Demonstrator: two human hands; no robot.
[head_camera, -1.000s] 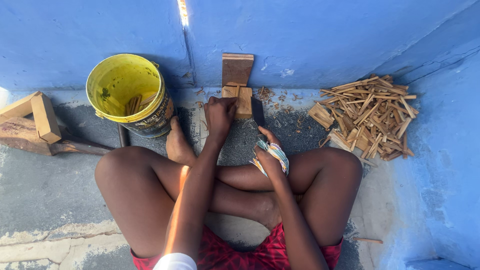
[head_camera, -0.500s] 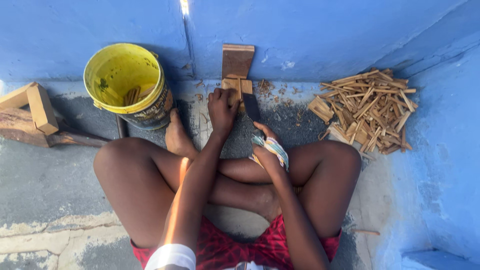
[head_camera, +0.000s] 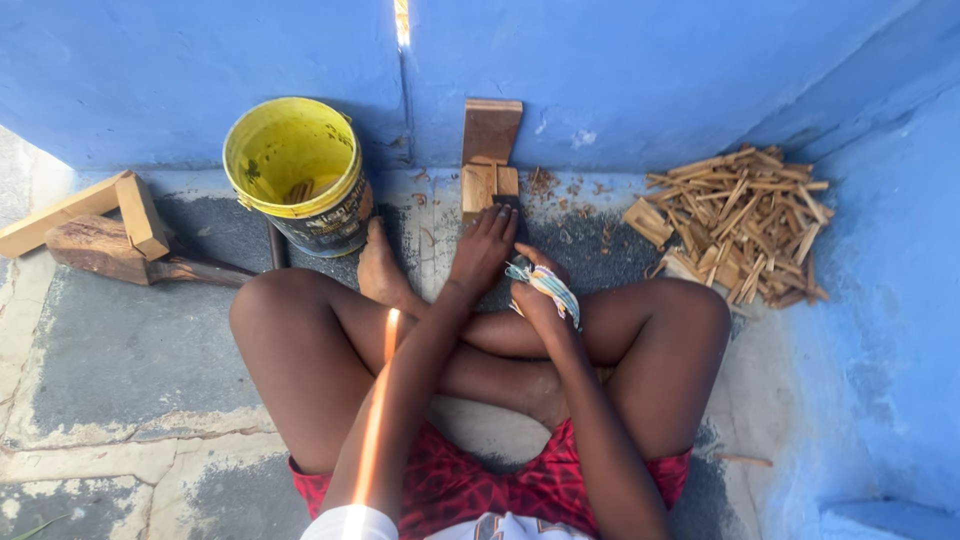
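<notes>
The left hand (head_camera: 482, 252) is lying flat, fingers spread, pressing down on the near end of a small wood block (head_camera: 487, 186) that is standing on the floor just ahead of the fingertips; it is holding by pressure, not wrapping around. Just right of it, the right hand (head_camera: 538, 290) is curled closed around a handle wrapped in pale striped cloth (head_camera: 548, 283), with what seems to be a dark blade running forward beside the block, though the blade is hard to make out.

The block looks stiff, dry and light, with square sawn faces and straight grain, so it is likely splitting along its length; steadying it low and on the flat, with fingers away from the edge being cut, seems the safest hold.

Far left of the grip, rough timber offcuts (head_camera: 95, 225) are lying on the gritty floor. Nearer, a yellow plastic bucket (head_camera: 290, 170) is standing, smooth and scuffed. Beyond the block a darker plank (head_camera: 491, 130) is leaning on the blue wall. Far right, a heap of thin split sticks (head_camera: 745, 225) is piling up, brittle-looking and splintery.
</notes>
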